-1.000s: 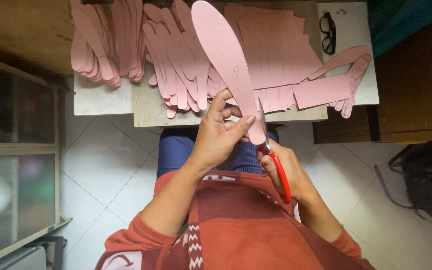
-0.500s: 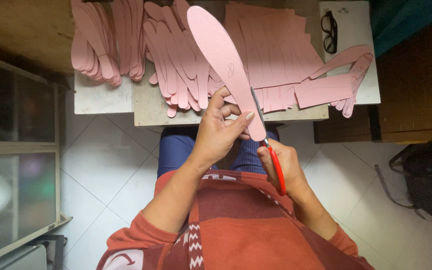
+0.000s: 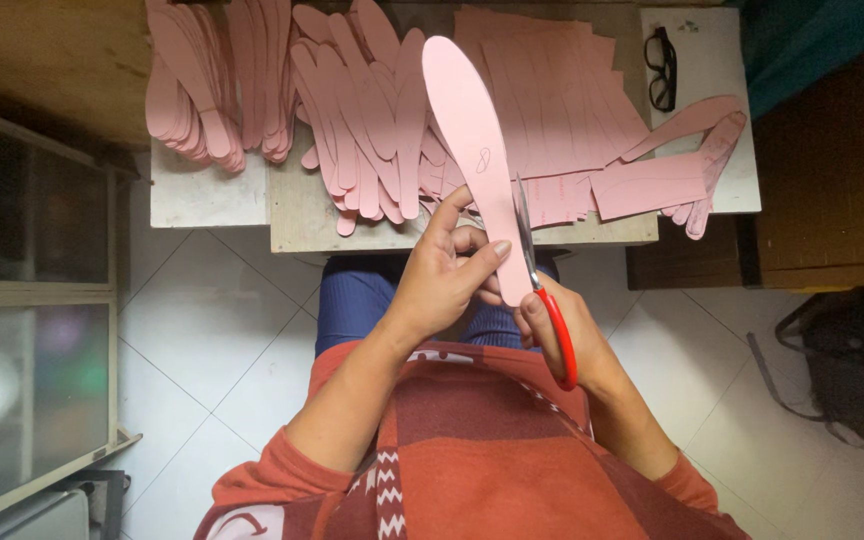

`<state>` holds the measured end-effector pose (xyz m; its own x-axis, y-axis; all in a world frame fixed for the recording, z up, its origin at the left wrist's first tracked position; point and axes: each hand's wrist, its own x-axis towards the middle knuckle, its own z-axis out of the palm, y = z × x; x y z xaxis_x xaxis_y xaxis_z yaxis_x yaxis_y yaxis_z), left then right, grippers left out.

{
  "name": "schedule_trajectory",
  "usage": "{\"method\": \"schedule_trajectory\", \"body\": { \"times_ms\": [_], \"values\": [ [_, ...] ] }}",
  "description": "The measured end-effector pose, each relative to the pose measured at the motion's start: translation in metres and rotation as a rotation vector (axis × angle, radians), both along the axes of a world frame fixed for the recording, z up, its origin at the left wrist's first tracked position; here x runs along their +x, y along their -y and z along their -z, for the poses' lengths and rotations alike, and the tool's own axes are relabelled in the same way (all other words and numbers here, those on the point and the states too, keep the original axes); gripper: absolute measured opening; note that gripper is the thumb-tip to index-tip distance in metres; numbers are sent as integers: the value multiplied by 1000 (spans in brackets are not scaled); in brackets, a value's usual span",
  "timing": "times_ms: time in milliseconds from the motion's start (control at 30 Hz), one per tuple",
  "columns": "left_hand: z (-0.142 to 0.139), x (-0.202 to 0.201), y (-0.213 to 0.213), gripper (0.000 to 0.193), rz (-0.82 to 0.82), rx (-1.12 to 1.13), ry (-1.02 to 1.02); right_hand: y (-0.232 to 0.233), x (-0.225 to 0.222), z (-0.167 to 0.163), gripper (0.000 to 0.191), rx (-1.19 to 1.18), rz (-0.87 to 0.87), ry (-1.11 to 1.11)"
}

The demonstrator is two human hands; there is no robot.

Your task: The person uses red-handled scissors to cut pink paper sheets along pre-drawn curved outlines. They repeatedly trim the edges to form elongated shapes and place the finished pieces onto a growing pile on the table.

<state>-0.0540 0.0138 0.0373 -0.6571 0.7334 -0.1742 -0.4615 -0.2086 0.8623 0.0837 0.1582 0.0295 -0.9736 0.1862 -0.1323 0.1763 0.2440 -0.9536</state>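
Two hands work together over the lap, just off the tabletop's near edge — the left hand has its grip tight on the pink sole shape, keeping it steady, while the right hand has its grip around the red scissors at the shape's edge.

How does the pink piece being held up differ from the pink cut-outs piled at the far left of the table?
The held pink piece is single and raised off the table, pinched by the left hand while red-handled scissors in the right hand run along its edge. The piled cut-outs lie overlapped and untouched on the table. The held piece also looks wider. Both are pink, flat and elongated with rounded ends.
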Motion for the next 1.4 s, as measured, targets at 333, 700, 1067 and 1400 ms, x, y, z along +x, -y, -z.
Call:
{"method": "schedule_trajectory", "body": {
  "times_ms": [333,700,1067,1400],
  "values": [
    [22,-78,7,66,-240,-293,-351,-4,6,5,52,-174,20,64],
    [-107,19,-6,14,8,123,-498,-3,6,37,33,-79,2,177],
    [-192,88,-7,13,-2,498,-782,16,13,13,44,-341,61,246],
    [-178,91,5,13,-115,452,-1009,11,13,8,47,-217,25,206]
  ]
}}
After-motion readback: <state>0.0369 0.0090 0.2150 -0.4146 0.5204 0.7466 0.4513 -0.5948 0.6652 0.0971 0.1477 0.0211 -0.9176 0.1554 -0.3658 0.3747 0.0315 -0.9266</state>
